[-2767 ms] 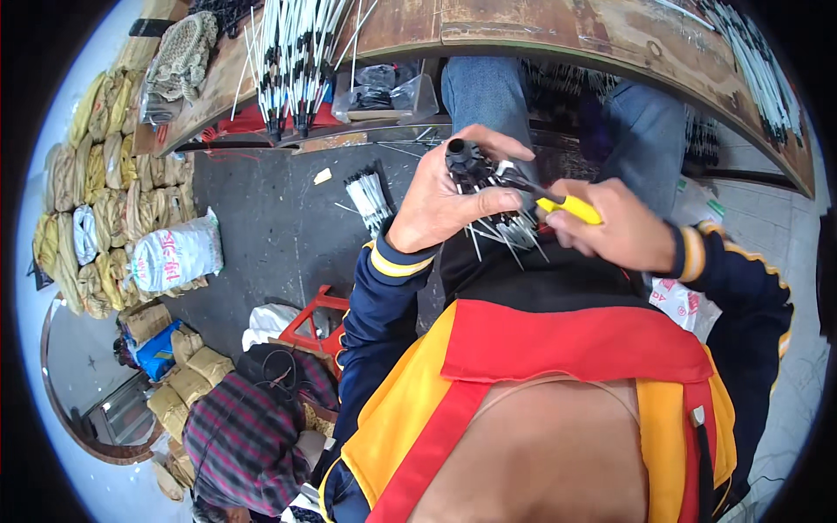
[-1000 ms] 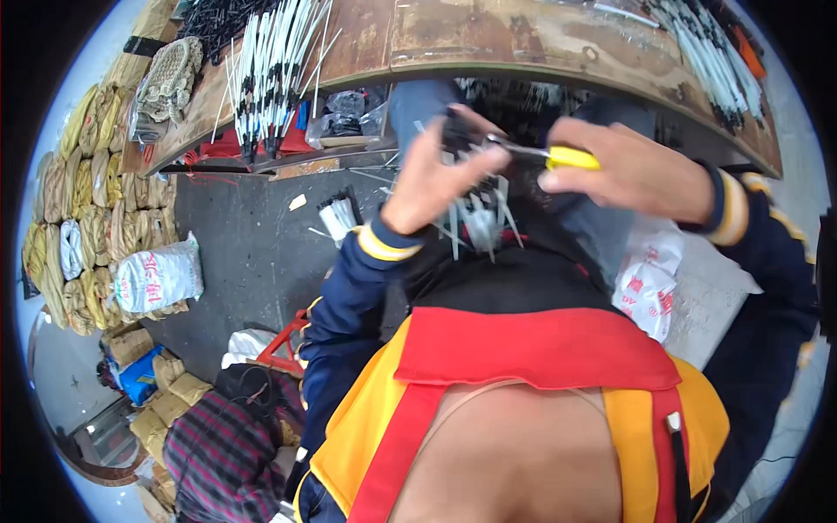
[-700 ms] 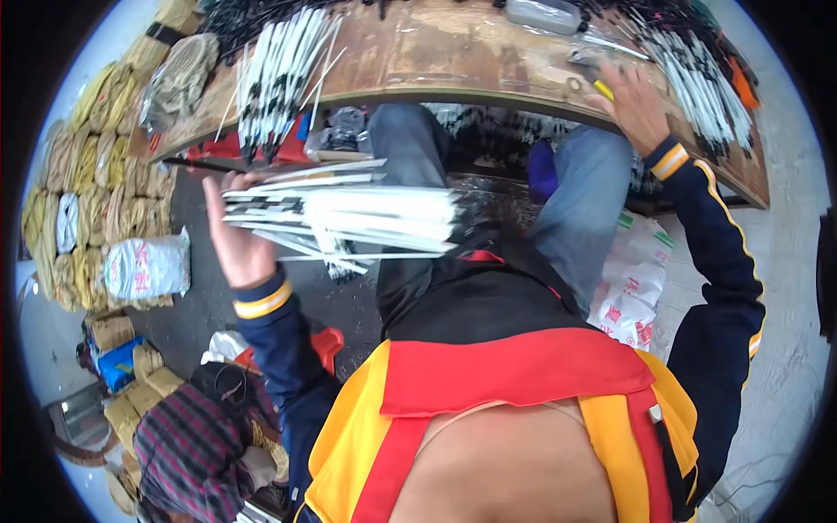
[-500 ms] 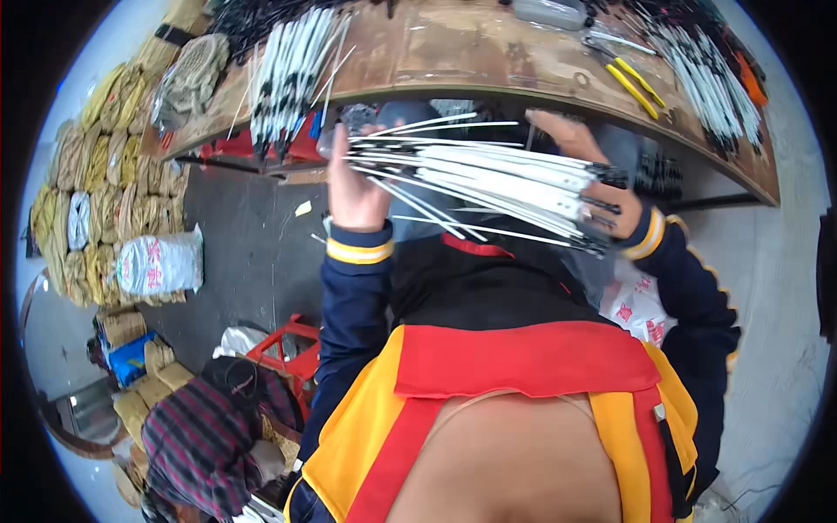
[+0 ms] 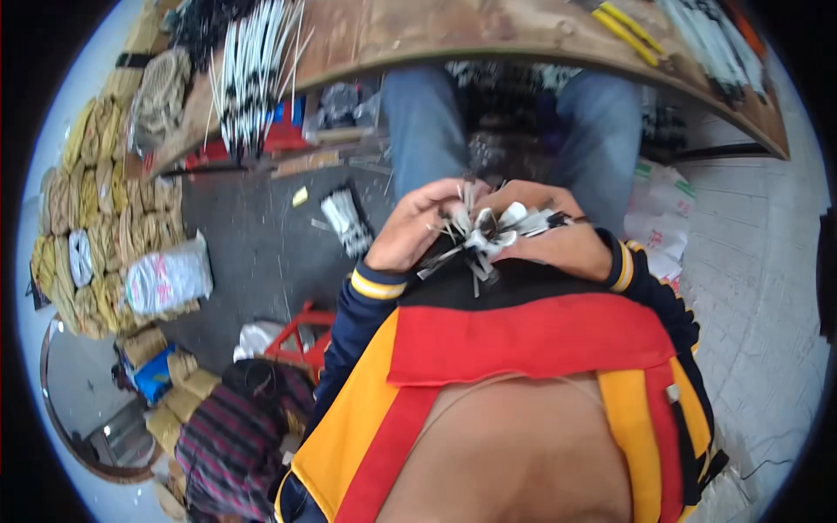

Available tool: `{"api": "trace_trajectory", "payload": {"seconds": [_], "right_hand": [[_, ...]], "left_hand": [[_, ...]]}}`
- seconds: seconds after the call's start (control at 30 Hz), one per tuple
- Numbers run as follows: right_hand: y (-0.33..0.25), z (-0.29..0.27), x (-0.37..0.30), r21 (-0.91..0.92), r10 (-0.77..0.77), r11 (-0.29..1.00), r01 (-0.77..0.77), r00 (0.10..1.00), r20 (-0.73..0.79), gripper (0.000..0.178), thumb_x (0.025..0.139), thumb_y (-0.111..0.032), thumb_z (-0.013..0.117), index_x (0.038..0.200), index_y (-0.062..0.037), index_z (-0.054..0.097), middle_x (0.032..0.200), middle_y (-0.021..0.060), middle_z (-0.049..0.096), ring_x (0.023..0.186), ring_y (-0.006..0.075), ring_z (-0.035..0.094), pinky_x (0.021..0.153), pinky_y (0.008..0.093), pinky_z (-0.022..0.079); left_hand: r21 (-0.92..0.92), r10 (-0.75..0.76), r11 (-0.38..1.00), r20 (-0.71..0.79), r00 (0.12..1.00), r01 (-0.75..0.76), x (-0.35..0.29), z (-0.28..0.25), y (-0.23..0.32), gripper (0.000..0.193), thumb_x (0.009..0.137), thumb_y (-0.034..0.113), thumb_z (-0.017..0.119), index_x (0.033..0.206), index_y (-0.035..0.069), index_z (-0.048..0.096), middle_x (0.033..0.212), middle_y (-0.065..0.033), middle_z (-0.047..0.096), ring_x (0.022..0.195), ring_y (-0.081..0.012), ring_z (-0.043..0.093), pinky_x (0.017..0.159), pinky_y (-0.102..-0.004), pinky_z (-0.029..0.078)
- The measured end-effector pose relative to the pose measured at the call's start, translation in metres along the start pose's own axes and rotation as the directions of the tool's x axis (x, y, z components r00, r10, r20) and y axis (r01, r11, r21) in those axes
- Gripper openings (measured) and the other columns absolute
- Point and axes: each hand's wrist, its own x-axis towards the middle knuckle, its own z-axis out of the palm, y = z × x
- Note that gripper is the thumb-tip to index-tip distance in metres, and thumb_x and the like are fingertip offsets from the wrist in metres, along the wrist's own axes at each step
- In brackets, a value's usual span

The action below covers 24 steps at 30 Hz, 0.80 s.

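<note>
A bundle of thin white rods with black ends [image 5: 485,234] stands roughly on end above my lap, so I see it mostly from its splayed top. My left hand [image 5: 406,228] is closed round its left side, and my right hand [image 5: 565,228] grips it from the right with curled fingers. The bundle's lower part is hidden by the hands and its top is somewhat blurred. On the left of the wooden bench [image 5: 488,30] lies a pile of similar white rods [image 5: 248,83].
Yellow tool handles [image 5: 626,33] and more white rods [image 5: 711,48] lie at the bench's right. A small bundle [image 5: 346,218] lies on the floor left of my legs. A red stool [image 5: 301,336], stacked tan bundles [image 5: 105,196] and a white sack [image 5: 170,275] are at left.
The bundle has turned from lying crosswise to standing on end and come nearer my body. Both hands have closed in on it. The bench sits higher in view, and my legs show.
</note>
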Motion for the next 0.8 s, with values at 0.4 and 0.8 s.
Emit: {"api": "trace_trajectory", "payload": {"seconds": [0.4, 0.8], "right_hand": [[0.016, 0.012, 0.011, 0.208, -0.012, 0.978, -0.001, 0.998, 0.065, 0.04, 0.085, -0.005, 0.075, 0.117, -0.0039, 0.052, 0.11, 0.0046, 0.058, 0.099, 0.012, 0.058, 0.088, 0.0275, 0.046], [0.016, 0.003, 0.012, 0.098, 0.008, 0.995, -0.012, 0.999, 0.041, 0.034, 0.09, -0.02, 0.07, 0.113, -0.0025, 0.052, 0.105, 0.0098, 0.059, 0.097, 0.0169, 0.059, 0.086, 0.0313, 0.046]], "left_hand": [[0.405, 0.025, 0.906, 0.236, 0.971, -0.122, 0.015, 0.007, 0.043, 0.025, 0.076, -0.001, 0.075, 0.098, 0.004, 0.066, 0.1, -0.0044, 0.061, 0.091, -0.0116, 0.058, 0.079, -0.0254, 0.046], [0.54, 0.16, 0.81, 0.172, 0.972, -0.229, 0.011, 0.011, 0.032, 0.015, 0.086, 0.007, 0.07, 0.097, 0.002, 0.061, 0.095, -0.0066, 0.063, 0.087, -0.0158, 0.061, 0.08, -0.0289, 0.046]]}}
